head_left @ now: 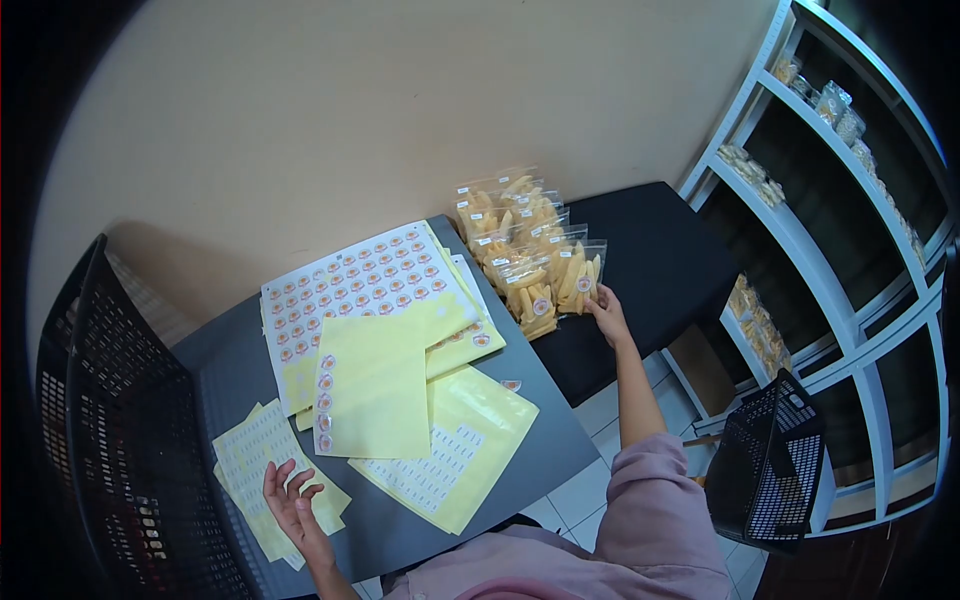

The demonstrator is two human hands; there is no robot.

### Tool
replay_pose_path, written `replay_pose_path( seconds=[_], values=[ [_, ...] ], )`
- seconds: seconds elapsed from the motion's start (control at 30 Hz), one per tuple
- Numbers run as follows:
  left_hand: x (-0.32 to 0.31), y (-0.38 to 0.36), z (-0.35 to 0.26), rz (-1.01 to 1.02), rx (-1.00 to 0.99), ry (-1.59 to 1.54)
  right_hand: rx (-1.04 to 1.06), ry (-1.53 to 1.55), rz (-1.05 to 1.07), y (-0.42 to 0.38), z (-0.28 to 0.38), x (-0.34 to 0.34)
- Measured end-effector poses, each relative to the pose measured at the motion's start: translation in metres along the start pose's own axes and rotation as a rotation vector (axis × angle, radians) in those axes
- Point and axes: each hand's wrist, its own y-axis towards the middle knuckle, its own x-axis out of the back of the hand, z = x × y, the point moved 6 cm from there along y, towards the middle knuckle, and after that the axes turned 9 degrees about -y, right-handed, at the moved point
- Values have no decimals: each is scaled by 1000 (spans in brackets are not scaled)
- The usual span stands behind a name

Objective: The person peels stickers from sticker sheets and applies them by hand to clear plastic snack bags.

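My right hand [610, 317] reaches to the front of a group of clear bags and grips the lower right edge of a snack bag [572, 282]. This bag holds pale yellow snack sticks and bears a round sticker and a small white label. Beside it stands another stickered snack bag [533, 308], with several more in rows behind. My left hand [296, 505] is raised over small label sheets [262, 450], empty, its fingers apart and curved. Yellow backing paper with a few round stickers [372, 385] lies on larger sticker sheets [350, 290]. Another partly used label sheet [450, 465] lies in front.
A tall black basket [110, 420] stands at the left of the grey table [545, 440]. The bags stand on a black surface [650, 250] against the wall. At right are white shelves [800, 215] with packaged snacks and another black basket [765, 465].
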Motion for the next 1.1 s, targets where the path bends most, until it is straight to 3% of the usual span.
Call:
replay_pose_path(
  seconds=[0.27, 0.33, 0.47, 0.6, 0.63, 0.7, 0.73, 0.77, 0.83, 0.97, 1.1],
  values=[
    [-5, -9, -1, -2, -26, -5, 61, -187, -222, 6, -13, 5],
    [-3, -12, -2, -11, -36, -5, -27, -387, -285, -8, 4, 5],
    [6, -19, -3, -22, -23, -7, 31, -470, -307, -13, 0, 7],
    [24, -29, -6, -36, -70, -35, 60, -790, -398, -20, 34, 15],
    [30, -33, -8, -58, -88, -38, 103, -806, -398, -28, 68, 11],
    [40, -43, -18, -75, -106, -86, 449, -769, -624, -25, 104, 6],
    [46, -48, -23, -87, -103, -106, 476, -451, -596, -29, 142, -6],
    [52, -55, -29, -91, -90, -130, 738, -637, -683, -30, 177, -17],
    [71, -70, -36, -91, -98, -136, 938, -531, -668, -56, 263, -62],
    [119, -108, -53, -77, -69, -50, 1113, 38, -277, -144, 420, -176],
    [185, -159, -67, -275, -52, 50, 1511, 219, 7, -296, 558, -281]
  ],
)
